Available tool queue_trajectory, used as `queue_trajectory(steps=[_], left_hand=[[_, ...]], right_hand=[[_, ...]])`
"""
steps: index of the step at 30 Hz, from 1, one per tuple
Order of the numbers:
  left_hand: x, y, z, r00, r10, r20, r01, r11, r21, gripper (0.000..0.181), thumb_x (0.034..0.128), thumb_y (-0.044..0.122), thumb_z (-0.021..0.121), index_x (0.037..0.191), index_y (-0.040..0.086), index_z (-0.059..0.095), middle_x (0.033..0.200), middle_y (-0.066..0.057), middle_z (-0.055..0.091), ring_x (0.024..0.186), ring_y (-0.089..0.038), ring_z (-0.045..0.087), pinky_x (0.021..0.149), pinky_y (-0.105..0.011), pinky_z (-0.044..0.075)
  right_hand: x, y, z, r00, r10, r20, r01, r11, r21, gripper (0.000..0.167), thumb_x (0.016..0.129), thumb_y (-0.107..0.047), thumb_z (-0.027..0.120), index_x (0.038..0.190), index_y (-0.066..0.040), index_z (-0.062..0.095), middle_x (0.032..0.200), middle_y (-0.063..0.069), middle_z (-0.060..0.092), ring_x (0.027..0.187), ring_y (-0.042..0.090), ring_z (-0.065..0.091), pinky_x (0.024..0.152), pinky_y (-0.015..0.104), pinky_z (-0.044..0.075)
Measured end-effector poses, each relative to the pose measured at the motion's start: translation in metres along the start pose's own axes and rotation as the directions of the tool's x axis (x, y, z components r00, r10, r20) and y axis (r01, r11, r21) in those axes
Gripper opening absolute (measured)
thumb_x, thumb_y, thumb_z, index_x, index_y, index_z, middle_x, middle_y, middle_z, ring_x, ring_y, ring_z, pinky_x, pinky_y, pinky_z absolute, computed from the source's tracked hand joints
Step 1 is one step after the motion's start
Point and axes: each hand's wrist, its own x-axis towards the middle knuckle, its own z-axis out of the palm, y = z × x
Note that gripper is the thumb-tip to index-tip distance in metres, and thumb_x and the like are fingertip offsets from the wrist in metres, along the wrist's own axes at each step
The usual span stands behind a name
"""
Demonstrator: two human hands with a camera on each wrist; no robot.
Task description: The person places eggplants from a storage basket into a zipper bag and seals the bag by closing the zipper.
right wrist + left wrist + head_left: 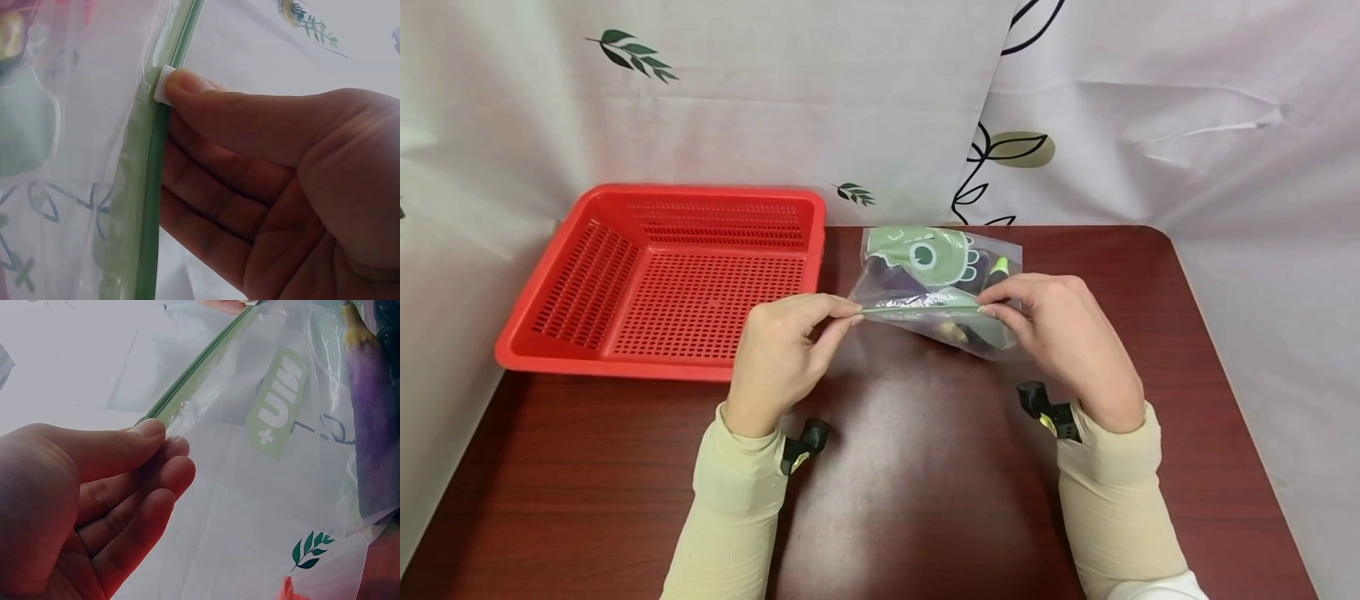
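A clear slider zip bag [922, 265] with a green cartoon print is held up near the table's back edge, its green zip strip [917, 309] stretched level between both hands. My left hand [786, 354] pinches the strip's left end between thumb and fingertips. At the other end, my right hand [1067, 337] pinches the white slider [164, 85] on the strip. Inside the bag lie a long purple thing [375, 425] with a yellowish tip and a dark thing with a bright green tip [1001, 266]. Glare and the print hide part of the contents.
A red perforated plastic basket [617, 367] stands at the back left, close to my left hand. The dark red-brown table [925, 500] is bounded by white sheets [820, 108] with leaf prints. A small black camera [805, 446] sits on each wrist.
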Motion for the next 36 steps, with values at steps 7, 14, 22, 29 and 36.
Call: queue_trajectory(steps=[7,14,22,29,36], left_hand=[[-0.0001,-0.0004,-0.0002,1.000,-0.002,0.000,0.002,1.000,-0.004,0.006,0.0853,0.007,0.079,0.092,0.008,0.078,0.088,-0.002,0.077,0.079,-0.018,0.074,0.068,-0.036,0.058],[0.0002,-0.0002,-0.0004,1.000,-0.007,0.003,0.007,1.000,-0.002,0.006,0.0854,0.007,0.079,0.092,0.008,0.078,0.089,-0.002,0.077,0.080,-0.018,0.074,0.070,-0.036,0.058],[0.0004,0.0001,-0.0016,1.000,-0.008,-0.002,0.008,1.000,-0.003,0.007,0.0850,0.007,0.080,0.091,0.007,0.078,0.089,-0.003,0.077,0.080,-0.018,0.074,0.071,-0.036,0.058],[0.0006,-0.0003,-0.0025,1.000,-0.006,-0.005,0.006,1.000,-0.009,0.007,0.0849,0.006,0.080,0.092,0.006,0.078,0.089,-0.003,0.077,0.081,-0.018,0.074,0.071,-0.036,0.058],[0.0007,-0.0003,-0.0033,1.000,-0.006,-0.001,0.006,1.000,0.001,0.006,0.0852,0.005,0.079,0.091,0.006,0.078,0.089,-0.004,0.077,0.081,-0.019,0.074,0.072,-0.037,0.058]], right_hand=[[-0.0003,0.0007,-0.0018,1.000,0.016,0.006,-0.016,1.000,-0.010,0.012,0.086,-0.010,0.080,0.095,-0.018,0.081,0.085,-0.007,0.074,0.067,0.006,0.058,0.064,0.030,0.047],[-0.0018,0.0023,-0.0036,1.000,0.026,0.018,-0.025,0.999,-0.039,0.012,0.086,-0.011,0.080,0.095,-0.019,0.080,0.083,-0.010,0.072,0.065,0.005,0.056,0.063,0.028,0.046],[-0.0016,0.0040,-0.0042,1.000,0.024,0.020,-0.024,0.999,-0.038,0.011,0.087,-0.011,0.079,0.096,-0.018,0.080,0.084,-0.009,0.073,0.065,0.006,0.056,0.062,0.028,0.045],[-0.0017,0.0059,-0.0059,0.999,0.029,0.026,-0.028,0.998,-0.057,0.011,0.087,-0.012,0.079,0.095,-0.019,0.080,0.082,-0.010,0.072,0.064,0.005,0.055,0.061,0.026,0.044],[-0.0021,0.0079,-0.0081,0.999,0.031,0.027,-0.029,0.999,-0.043,0.010,0.087,-0.012,0.079,0.094,-0.019,0.081,0.081,-0.009,0.072,0.063,0.007,0.053,0.060,0.025,0.042]])
